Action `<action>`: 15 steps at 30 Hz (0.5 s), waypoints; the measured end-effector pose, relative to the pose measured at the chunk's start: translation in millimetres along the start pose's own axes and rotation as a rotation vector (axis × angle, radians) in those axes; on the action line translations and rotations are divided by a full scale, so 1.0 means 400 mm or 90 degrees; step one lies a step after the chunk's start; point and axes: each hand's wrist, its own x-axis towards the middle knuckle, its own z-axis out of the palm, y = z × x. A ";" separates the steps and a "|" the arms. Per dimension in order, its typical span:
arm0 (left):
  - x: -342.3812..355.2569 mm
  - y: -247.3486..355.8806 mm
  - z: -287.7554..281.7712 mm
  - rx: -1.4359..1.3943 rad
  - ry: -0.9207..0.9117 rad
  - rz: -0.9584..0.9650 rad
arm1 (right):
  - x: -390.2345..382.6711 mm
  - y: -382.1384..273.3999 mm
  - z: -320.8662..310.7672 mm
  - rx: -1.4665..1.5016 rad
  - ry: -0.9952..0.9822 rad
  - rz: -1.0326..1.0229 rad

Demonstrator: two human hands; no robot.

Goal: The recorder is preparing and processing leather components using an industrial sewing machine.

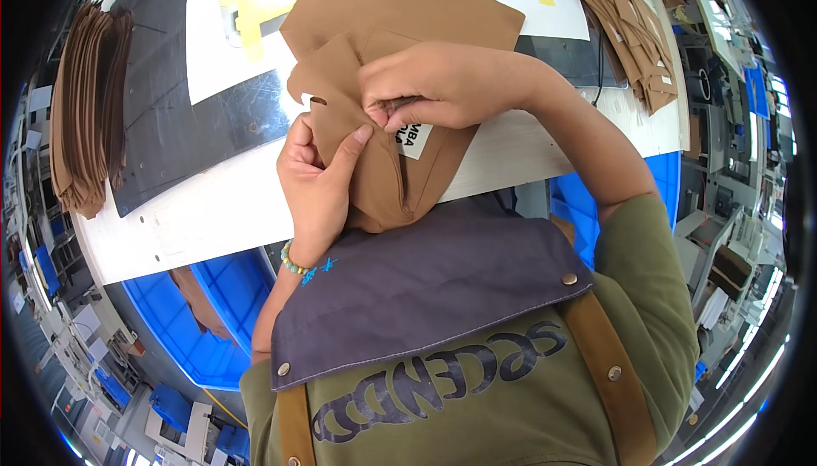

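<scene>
An edge of a brown cloth piece (pixel 379 189) is pinched in the left hand (pixel 317 178), thumb on top, fingers tucked beneath. By the right hand (pixel 451 87), curled nearly closed, a fold just beside that thumb is apparently nipped. The cloth is spread over the near middle of the desk (pixel 183 232), its near end sagging past the edge toward a dark apron (pixel 425 287).

The material is judged light and soft, unlikely to be broken but easily creased or pulled askew; it is best held by doubled edges and seams, with the loose panel supported. The white label (pixel 414 138), partly covered by the right hand, is better left ungripped.

Whether something small and dark is also held between the right fingertips cannot be told. The cloth's underside and most of the left fingers are hidden. Beyond, a yellow-taped white sheet (pixel 213 74) is cut off at the far edge; brown stacks are seen at left (pixel 85 117) and right (pixel 630 32), their layers hard to count, and the surrounding room is bent and blurred.
</scene>
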 end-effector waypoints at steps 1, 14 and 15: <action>0.000 -0.002 0.002 0.005 0.000 0.008 | 0.001 -0.007 -0.002 0.003 -0.032 0.014; 0.022 0.059 -0.151 0.163 0.218 0.124 | 0.089 -0.058 -0.006 -0.121 0.188 0.078; 0.031 0.060 -0.187 0.321 0.250 0.226 | 0.088 -0.030 0.002 -0.142 0.250 0.054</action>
